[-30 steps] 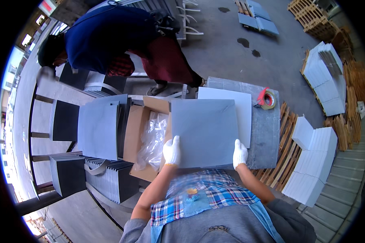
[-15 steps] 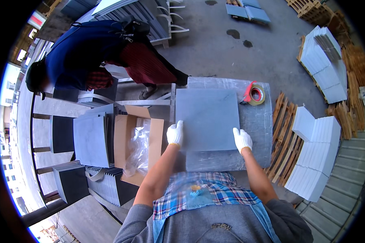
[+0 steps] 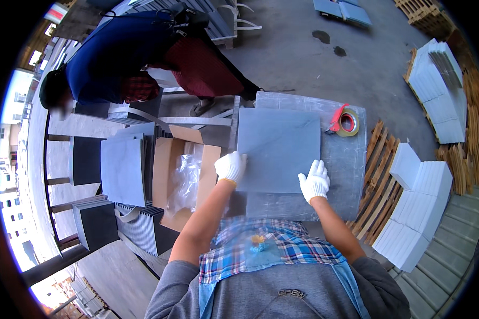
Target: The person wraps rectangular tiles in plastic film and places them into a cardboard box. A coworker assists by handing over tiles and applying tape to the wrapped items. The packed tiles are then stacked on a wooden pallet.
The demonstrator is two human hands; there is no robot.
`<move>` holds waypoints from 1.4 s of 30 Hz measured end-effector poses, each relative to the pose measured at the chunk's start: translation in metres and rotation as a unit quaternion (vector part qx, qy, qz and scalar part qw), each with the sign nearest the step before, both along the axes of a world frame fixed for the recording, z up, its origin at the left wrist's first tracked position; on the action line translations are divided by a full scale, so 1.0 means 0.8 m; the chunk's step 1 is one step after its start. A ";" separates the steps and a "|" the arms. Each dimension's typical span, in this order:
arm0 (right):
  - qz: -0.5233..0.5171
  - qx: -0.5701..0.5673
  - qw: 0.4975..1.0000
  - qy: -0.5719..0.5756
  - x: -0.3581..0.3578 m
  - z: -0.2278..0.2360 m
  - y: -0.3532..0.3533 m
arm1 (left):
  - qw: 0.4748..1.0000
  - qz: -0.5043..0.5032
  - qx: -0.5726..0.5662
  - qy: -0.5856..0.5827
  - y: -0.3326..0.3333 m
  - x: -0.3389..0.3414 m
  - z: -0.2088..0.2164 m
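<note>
A square grey stone tile [image 3: 280,143] lies flat on the plastic-wrapped worktop [image 3: 337,204] before me. At the tile's left edge, my left hand [image 3: 231,166], in a white knit glove, is closed on the rim with its fingers curled. My right hand [image 3: 314,182], gloved the same way, rests at the near right corner, fingers stretched and thumb apart. Just beyond the tile's right side sits a red tape dispenser [image 3: 334,120] with a roll of clear tape [image 3: 348,123].
To the left stands an open cardboard box [image 3: 211,162] with clear plastic inside. Stacked grey tiles [image 3: 122,173] fill a metal rack further left, where another person [image 3: 122,56] bends over. A wooden pallet [image 3: 375,186] and white stacked slabs [image 3: 418,207] are on the right.
My right hand has opened and spread its fingers over the tile's corner. The left hand has curled further at the left edge. The whole view has shifted slightly.
</note>
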State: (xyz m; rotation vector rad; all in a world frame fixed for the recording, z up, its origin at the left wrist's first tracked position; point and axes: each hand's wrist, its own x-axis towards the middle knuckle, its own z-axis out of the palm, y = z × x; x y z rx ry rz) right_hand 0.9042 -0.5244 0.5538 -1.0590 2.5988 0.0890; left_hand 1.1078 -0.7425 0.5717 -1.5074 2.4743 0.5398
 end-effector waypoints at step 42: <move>0.404 -0.103 0.846 -0.333 0.384 -0.036 -0.314 | 0.659 0.542 0.256 0.454 0.001 0.357 -0.097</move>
